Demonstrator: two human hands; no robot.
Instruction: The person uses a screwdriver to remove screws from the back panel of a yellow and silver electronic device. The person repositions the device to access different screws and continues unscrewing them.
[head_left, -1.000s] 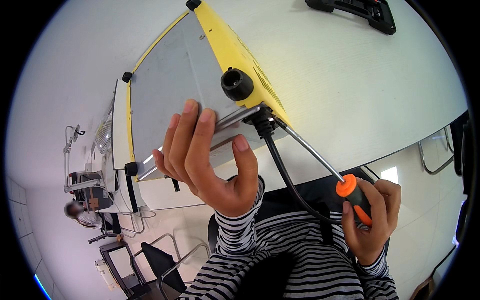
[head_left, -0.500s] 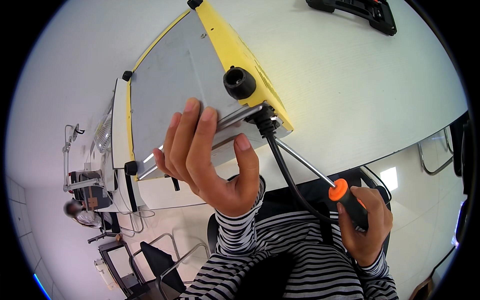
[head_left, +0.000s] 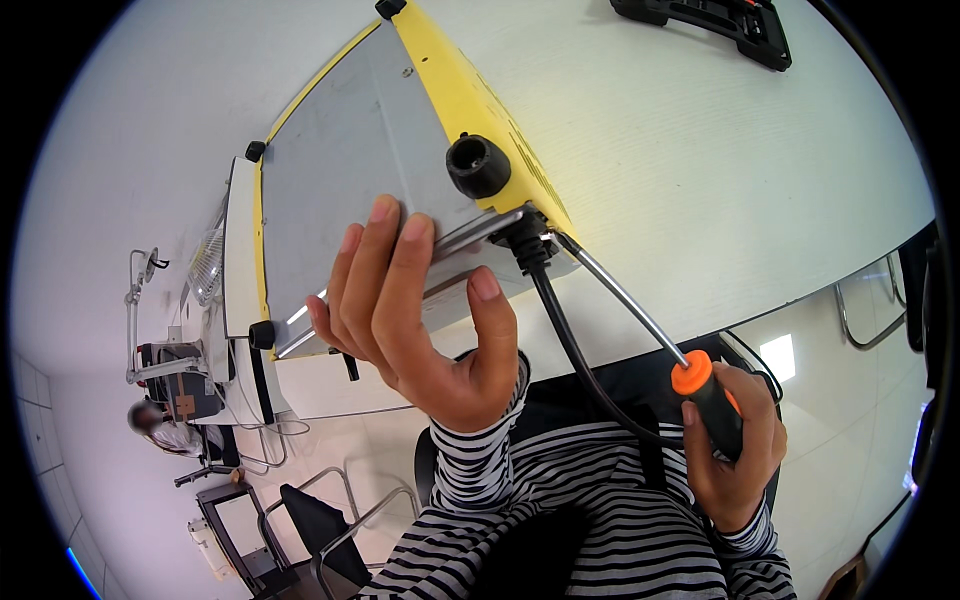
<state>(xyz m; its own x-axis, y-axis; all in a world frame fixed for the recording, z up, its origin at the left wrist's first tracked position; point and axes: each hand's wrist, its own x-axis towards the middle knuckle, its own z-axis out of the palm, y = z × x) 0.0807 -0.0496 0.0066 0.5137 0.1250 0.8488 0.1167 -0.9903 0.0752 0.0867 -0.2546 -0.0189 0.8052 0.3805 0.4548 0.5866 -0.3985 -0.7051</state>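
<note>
A yellow metal case with a grey panel and black feet stands tilted on the white table. My left hand grips its near edge, fingers spread on the grey panel and thumb on the adjoining face. A black power cord runs from a plug at the case's near right corner down to my lap. Closed round the dark handle, my right hand holds a screwdriver with an orange collar. Its shaft slants up to the corner beside the plug. Whether the tip touches a screw there I cannot tell.
A black tool case lies at the table's far right. Beyond the left table edge are a fan, a black chair and a seated person. Another chair frame stands on the right.
The screwdriver's tip has moved up and is now at the case's corner beside the plug; its handle has shifted slightly right. My left hand and the case have stayed put.
</note>
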